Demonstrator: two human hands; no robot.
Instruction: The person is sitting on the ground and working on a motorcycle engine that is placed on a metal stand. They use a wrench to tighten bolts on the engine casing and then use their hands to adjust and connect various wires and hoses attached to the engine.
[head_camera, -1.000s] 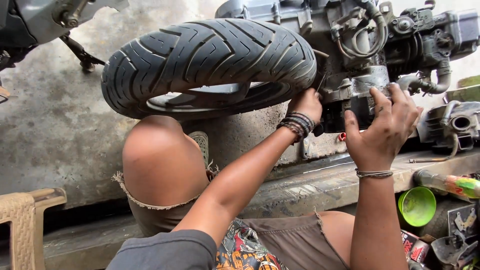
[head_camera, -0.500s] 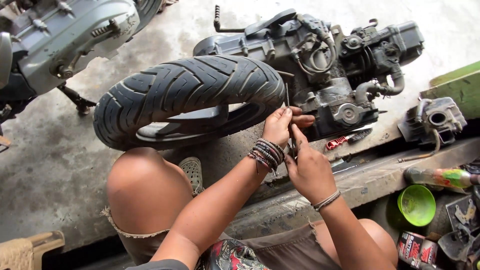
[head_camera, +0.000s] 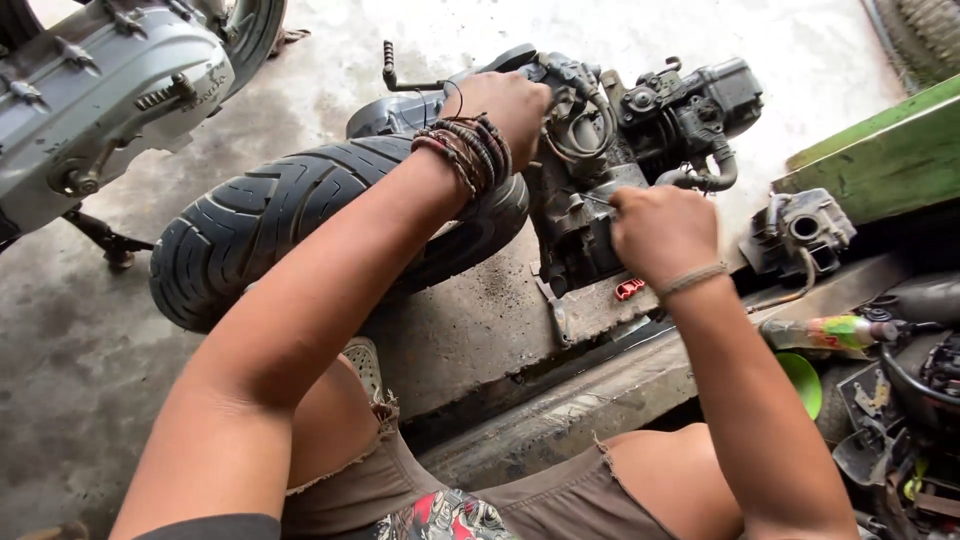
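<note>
A scooter engine (head_camera: 650, 110) with its rear wheel and black tyre (head_camera: 250, 230) lies on its side on the concrete floor. My left hand (head_camera: 505, 100), with several bead bracelets on the wrist, rests on top of the engine casing next to the tyre. My right hand (head_camera: 660, 230) is closed in a fist against the lower side of the engine, gripping a thin metal tool whose tip barely shows. A spanner (head_camera: 553, 305) lies on the floor just below the engine.
Another scooter's grey engine cover (head_camera: 100, 90) stands at the upper left on its stand. A loose cylinder part (head_camera: 800, 230), a green board (head_camera: 880, 150), a green bowl (head_camera: 800, 380), a spray bottle (head_camera: 830, 330) and assorted parts sit at the right. A small red piece (head_camera: 630, 289) lies by the engine.
My left hand moved up from the engine's side to its top. My right hand shifted right along the engine and closed into a fist. The view came closer.
</note>
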